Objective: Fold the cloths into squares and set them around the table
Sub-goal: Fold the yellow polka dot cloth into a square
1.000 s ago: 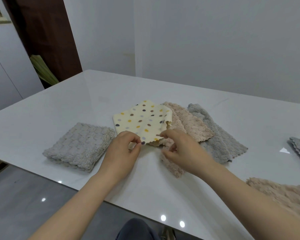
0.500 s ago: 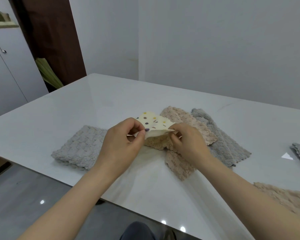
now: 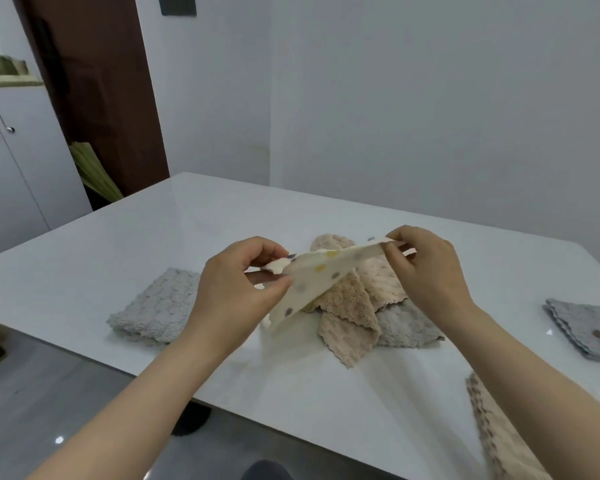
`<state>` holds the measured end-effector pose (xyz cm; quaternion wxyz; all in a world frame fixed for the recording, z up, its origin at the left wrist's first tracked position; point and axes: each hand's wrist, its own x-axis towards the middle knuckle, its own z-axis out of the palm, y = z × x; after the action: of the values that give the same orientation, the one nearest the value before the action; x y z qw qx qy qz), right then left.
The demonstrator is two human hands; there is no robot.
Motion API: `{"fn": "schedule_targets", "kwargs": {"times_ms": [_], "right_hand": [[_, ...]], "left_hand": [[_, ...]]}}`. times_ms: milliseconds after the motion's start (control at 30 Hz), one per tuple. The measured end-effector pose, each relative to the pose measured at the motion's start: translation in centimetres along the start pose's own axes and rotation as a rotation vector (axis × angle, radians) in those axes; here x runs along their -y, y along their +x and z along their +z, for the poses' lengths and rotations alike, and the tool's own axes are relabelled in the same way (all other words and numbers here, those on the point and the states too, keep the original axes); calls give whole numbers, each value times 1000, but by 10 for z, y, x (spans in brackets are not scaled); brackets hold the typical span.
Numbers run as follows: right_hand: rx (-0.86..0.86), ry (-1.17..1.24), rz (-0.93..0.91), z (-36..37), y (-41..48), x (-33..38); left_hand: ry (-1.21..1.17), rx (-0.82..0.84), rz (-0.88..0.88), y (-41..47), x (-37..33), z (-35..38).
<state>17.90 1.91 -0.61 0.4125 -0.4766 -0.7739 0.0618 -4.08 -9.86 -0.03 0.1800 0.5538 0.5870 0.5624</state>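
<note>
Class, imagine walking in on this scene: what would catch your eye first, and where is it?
First, the cream dotted cloth, pinched at its corners between the left hand and the right hand and held up above the middle of the white table. Under it lies a loose heap of a beige cloth and a grey cloth, and a folded grey square sits flat to the left.

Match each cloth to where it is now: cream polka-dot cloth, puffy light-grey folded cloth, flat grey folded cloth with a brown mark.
1 cream polka-dot cloth
2 puffy light-grey folded cloth
3 flat grey folded cloth with a brown mark

A on the table, right of the right hand
B in the air, pinched by both hands
C on the table, left of the left hand

Pairs: 1-B; 2-C; 3-A
</note>
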Motion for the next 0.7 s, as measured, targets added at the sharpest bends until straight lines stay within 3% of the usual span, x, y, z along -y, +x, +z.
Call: {"fn": "schedule_targets", "kwargs": {"times_ms": [267, 500, 600, 700], "right_hand": [[-218, -110, -34, -50, 5, 17], [-304, 31, -109, -89, 6, 35], [-267, 208, -78, -107, -1, 53], [-94, 328, 79, -120, -6, 64]], "left_hand": [[-103, -89, 157, 8, -36, -1], [-228, -177, 148, 16, -54, -7], [-214, -246, 163, 18, -61, -10], [-219, -262, 130, 21, -59, -10]]}}
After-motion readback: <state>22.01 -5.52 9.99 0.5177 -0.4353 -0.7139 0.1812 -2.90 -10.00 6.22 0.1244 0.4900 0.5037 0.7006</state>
